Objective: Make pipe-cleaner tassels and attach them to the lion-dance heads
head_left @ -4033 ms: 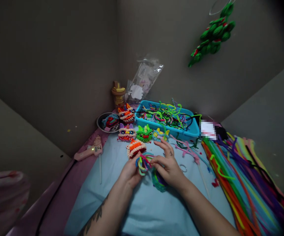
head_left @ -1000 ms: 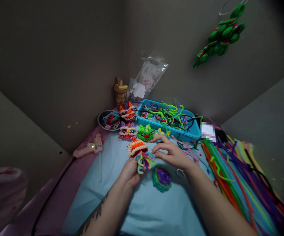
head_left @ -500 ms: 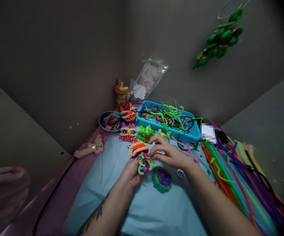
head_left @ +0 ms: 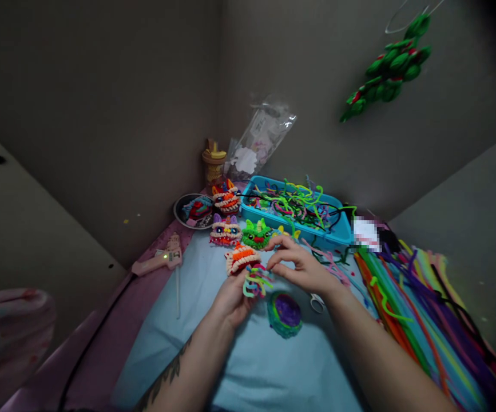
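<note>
My left hand (head_left: 233, 300) is closed around an orange, red and white pipe-cleaner animal head (head_left: 243, 258), held just above the blue cloth. From its near side hangs a tuft of short multicoloured pipe-cleaner strands (head_left: 257, 281). My right hand (head_left: 297, 266) is at the right of this tuft, thumb and forefinger pinched at a pink strand's end; the other fingers are curved above. A round purple and teal pipe-cleaner piece (head_left: 285, 315) lies below my hands. Close behind stand a purple-eared head (head_left: 225, 232) and a green head (head_left: 256, 233).
A blue basket (head_left: 273, 214) of tangled pipe-cleaner offcuts stands behind. Loose long pipe cleaners (head_left: 423, 309) lie at the right. On the left are a pink glue gun (head_left: 162, 262) with its cord and a metal bowl (head_left: 179, 214). White-handled scissors (head_left: 317, 303) lie beside my right wrist.
My right thumb and forefinger have come together at the strands, from a more spread position. The tuft has shifted slightly. My left hand keeps its hold on the head.
</note>
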`<action>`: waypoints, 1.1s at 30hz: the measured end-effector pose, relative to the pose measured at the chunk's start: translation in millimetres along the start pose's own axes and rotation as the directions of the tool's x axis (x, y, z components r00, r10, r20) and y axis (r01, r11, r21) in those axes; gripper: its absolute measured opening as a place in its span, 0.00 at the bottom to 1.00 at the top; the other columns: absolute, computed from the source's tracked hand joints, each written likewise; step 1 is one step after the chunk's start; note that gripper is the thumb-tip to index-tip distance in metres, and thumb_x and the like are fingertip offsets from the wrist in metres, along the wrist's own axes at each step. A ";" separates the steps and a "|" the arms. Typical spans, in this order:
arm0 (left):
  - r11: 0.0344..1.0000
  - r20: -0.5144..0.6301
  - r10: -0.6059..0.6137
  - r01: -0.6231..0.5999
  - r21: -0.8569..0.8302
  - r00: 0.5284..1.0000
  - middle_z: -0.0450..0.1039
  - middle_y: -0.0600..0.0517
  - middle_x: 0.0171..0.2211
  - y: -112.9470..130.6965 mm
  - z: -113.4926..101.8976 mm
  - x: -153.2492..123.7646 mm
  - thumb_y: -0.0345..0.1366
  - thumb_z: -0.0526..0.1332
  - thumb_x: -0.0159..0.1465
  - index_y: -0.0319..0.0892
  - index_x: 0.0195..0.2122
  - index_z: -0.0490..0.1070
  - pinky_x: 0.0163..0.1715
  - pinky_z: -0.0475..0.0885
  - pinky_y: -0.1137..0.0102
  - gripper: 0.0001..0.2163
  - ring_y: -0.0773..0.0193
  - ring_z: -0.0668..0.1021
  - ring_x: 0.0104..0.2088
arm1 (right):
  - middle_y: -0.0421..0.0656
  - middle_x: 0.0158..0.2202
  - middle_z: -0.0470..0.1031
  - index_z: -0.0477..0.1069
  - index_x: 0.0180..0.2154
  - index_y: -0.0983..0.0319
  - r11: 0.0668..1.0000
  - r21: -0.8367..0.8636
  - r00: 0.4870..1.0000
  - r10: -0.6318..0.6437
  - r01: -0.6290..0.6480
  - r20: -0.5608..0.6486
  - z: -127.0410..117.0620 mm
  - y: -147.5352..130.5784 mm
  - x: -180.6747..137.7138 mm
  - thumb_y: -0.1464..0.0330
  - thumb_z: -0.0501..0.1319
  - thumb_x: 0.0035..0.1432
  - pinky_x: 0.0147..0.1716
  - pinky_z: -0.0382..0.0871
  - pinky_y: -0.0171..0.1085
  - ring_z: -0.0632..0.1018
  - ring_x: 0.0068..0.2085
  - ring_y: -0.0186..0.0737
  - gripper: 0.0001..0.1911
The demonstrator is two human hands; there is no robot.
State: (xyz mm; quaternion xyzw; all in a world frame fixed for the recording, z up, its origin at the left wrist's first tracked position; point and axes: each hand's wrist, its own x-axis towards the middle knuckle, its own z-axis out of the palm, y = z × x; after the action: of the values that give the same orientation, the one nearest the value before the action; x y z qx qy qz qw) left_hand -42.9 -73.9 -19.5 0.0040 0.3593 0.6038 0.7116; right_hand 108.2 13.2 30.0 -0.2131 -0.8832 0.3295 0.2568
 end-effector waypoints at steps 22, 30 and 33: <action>1.000 0.010 0.015 -0.015 0.005 1.000 0.74 0.52 0.23 -3.5 -4.3 4.2 0.27 0.64 0.58 0.34 0.37 0.73 0.22 0.71 0.75 0.06 0.71 0.73 0.19 | 0.52 0.60 0.62 0.76 0.26 0.62 0.697 0.491 0.817 0.574 -0.523 0.057 32.1 -29.6 -7.1 0.46 0.66 0.43 0.60 0.50 0.49 0.57 0.65 0.55 0.25; 0.998 0.065 0.057 -0.058 0.018 0.996 0.73 0.54 0.21 -7.1 -9.0 8.0 0.27 0.68 0.54 0.35 0.34 0.72 0.20 0.70 0.77 0.08 0.71 0.73 0.19 | 0.51 0.59 0.64 0.75 0.24 0.61 0.614 0.638 0.767 0.639 -0.464 -0.058 45.6 -26.8 -5.5 0.51 0.71 0.38 0.62 0.47 0.50 0.60 0.63 0.54 0.20; 0.998 0.068 0.067 -0.068 0.014 0.995 0.73 0.54 0.21 -8.0 -9.9 9.1 0.27 0.69 0.53 0.34 0.33 0.73 0.20 0.70 0.77 0.08 0.71 0.73 0.19 | 0.51 0.59 0.64 0.75 0.24 0.61 0.617 0.659 0.769 0.633 -0.430 -0.091 52.7 -22.7 -6.6 0.52 0.71 0.38 0.61 0.49 0.49 0.59 0.64 0.54 0.19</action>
State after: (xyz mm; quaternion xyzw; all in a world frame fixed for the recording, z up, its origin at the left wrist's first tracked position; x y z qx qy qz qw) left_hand -41.0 -72.4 -35.0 0.0423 0.3394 0.6240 0.7026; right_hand 77.3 -31.0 9.3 -0.4246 -0.5720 0.6157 0.3369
